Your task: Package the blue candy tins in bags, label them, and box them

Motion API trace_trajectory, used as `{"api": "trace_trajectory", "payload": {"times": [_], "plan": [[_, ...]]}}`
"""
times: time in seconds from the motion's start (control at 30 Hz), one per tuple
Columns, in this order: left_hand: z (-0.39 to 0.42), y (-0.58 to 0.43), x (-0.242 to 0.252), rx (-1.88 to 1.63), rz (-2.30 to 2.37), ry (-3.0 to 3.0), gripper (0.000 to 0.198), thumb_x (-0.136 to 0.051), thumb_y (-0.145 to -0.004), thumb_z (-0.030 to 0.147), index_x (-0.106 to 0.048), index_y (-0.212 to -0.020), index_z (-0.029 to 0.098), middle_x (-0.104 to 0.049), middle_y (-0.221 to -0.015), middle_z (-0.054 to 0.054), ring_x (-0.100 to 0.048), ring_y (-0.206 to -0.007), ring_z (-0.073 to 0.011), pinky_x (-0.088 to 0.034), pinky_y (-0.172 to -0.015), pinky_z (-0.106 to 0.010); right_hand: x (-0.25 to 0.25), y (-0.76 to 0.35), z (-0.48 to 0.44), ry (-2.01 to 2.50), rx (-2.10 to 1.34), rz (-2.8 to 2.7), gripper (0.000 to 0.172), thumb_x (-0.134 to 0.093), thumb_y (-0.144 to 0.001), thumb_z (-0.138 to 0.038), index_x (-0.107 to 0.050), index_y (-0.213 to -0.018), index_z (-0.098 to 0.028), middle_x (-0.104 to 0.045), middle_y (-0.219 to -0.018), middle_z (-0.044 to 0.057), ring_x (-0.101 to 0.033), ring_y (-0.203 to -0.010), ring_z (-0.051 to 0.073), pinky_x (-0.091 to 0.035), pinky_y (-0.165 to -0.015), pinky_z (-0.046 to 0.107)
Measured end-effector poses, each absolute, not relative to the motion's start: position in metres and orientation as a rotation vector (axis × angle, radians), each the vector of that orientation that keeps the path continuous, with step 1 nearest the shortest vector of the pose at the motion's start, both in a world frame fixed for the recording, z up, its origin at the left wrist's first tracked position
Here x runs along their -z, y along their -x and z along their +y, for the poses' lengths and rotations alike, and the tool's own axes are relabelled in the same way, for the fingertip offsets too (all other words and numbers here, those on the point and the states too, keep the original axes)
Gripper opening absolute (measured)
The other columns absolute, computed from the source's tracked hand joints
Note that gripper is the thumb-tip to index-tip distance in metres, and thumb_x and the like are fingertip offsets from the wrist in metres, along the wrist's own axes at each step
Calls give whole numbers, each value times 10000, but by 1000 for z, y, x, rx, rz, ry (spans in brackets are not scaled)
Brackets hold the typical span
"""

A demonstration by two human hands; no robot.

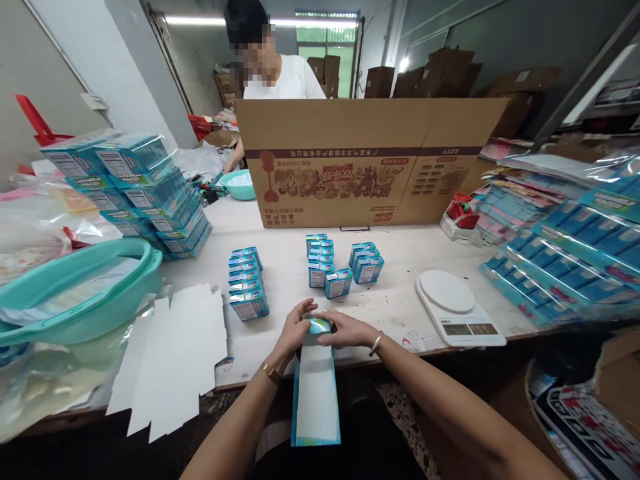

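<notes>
A long blue carton (316, 393), its inside white, reaches from the table's front edge toward my body. My left hand (294, 333) is closed on the left side of its far end, thumb on the blue part. From the right, my right hand (345, 329) grips the same end, fingers curved round it. Just beyond my hands stands a small blue box (339, 283), beside a row of similar boxes (320, 261) and a short group (367, 262) to the right. Another row of blue boxes (246, 283) stands further left.
A large cardboard box (345, 167) stands at the back, a person (285, 77) behind it. White scale (460, 308) on the right, wrapped blue packs on both sides. Flat white cartons (173, 360) and teal basins (83, 293) lie left.
</notes>
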State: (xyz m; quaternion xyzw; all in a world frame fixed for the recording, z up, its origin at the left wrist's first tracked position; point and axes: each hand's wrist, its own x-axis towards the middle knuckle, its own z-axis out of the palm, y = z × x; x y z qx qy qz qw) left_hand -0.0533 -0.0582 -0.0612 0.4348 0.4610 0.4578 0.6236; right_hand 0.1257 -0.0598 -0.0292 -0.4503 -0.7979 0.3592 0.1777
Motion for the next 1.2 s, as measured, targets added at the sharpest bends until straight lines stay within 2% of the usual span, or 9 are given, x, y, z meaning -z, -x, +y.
{"api": "trace_trajectory", "payload": {"times": [0.1,0.23,0.33,0.43,0.6,0.8,0.9,1.03,1.2], "plan": [[-57,48,64,-1062,1058,-983,727,-543,-486,22,-630,-1193,165,-658,-1262,-166,-539,-1271,-338,-452,-1012,-458,18,-128,-52,1215,-942,-2468,257,-513,-908,-219,-735,-1036,-198,-713,-920,35,-643,-817,176,-446,-720,253],[-52,49,65,-1067,1024,-937,734,-577,-474,57,-614,-1201,147,-675,-1244,-176,-594,-1211,-337,-425,-1052,-479,12,-117,-44,1316,-786,-2559,113,-628,-817,-180,-741,-809,-180,-714,-830,87,-641,-791,227,-414,-699,294],[-53,51,66,-1115,989,-880,717,-611,-567,198,-559,-1279,141,-638,-1317,-181,-568,-1256,-323,-414,-1072,-454,9,-108,-41,1345,-741,-2625,27,-707,-752,-188,-732,-743,-193,-714,-779,82,-647,-772,236,-400,-684,296],[-58,48,66,-1184,968,-811,761,-642,-616,315,-508,-1341,126,-594,-1375,-196,-529,-1298,-339,-420,-1065,-447,5,-107,-39,1363,-734,-2666,65,-751,-726,-220,-748,-790,-213,-723,-789,50,-655,-781,220,-388,-662,274],[-65,45,65,-1111,914,-814,729,-640,-718,424,-500,-1381,156,-566,-1413,-178,-459,-1367,-338,-406,-1080,-445,-1,-112,-41,1371,-740,-2740,174,-671,-828,-282,-753,-972,-227,-745,-874,9,-671,-778,169,-381,-604,226],[-67,46,64,-1093,978,-1018,674,-634,-773,449,-534,-1360,133,-611,-1358,-172,-496,-1332,-335,-330,-1136,-462,0,-105,-48,1386,-472,-2903,294,-600,-854,-153,-685,-1135,-167,-721,-1109,135,-691,-957,261,-467,-723,293],[-68,45,67,-1159,959,-919,673,-590,-806,505,-518,-1357,127,-614,-1356,-179,-496,-1337,-316,-314,-1149,-459,-1,-97,-51,1357,-345,-3000,343,-529,-890,-100,-624,-1217,-139,-702,-1142,170,-698,-972,262,-505,-752,319],[-66,42,70,-1225,989,-838,717,-578,-811,527,-448,-1394,129,-597,-1375,-189,-533,-1307,-284,-312,-1156,-439,0,-84,-53,1326,-212,-3116,254,-464,-917,-51,-657,-1078,-86,-718,-1061,201,-706,-984,262,-525,-721,314],[-68,50,69,-1133,1091,-882,678,-509,-855,500,-398,-1430,159,-480,-1496,-173,-468,-1373,-273,-339,-1145,-426,1,-77,-51,1255,-93,-3205,178,-501,-915,-87,-667,-974,-109,-748,-926,143,-731,-881,234,-515,-647,278]]}}
